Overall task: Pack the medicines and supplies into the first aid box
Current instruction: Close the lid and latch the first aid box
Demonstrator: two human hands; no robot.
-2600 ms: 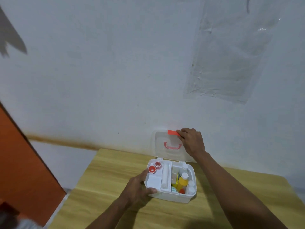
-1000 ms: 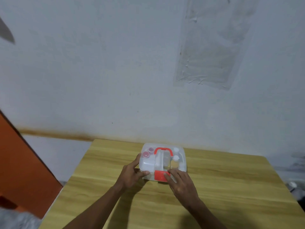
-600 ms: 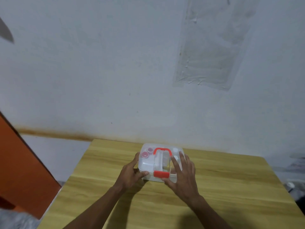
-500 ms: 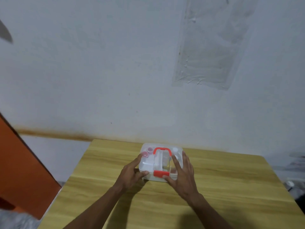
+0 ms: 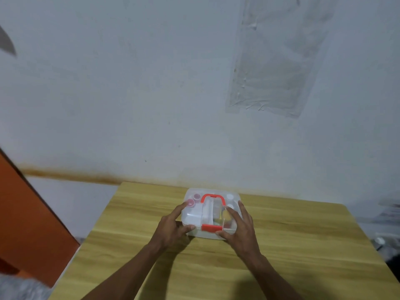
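The first aid box [image 5: 195, 215] is a small translucent white case with its lid down, standing on the wooden table [image 5: 303, 256] near the wall. It has a red handle [image 5: 212, 197] on top and a red latch [image 5: 211, 227] on its front. Red-capped jars and white bottles show faintly through the lid. My left hand [image 5: 173, 227] grips the box's front left corner. My right hand [image 5: 240, 228] lies flat over the right side of the lid, thumb at the front edge beside the latch.
A white wall rises just behind the table, with a taped plastic sheet [image 5: 275, 61] high on it. An orange panel [image 5: 26, 224] stands to the left of the table. Some blurred clutter lies on the floor at the far right.
The lid, held open 2.6 s ago, is now down on the box. My right hand moved from the latch onto the right side of the lid. My left hand stayed on the left corner.
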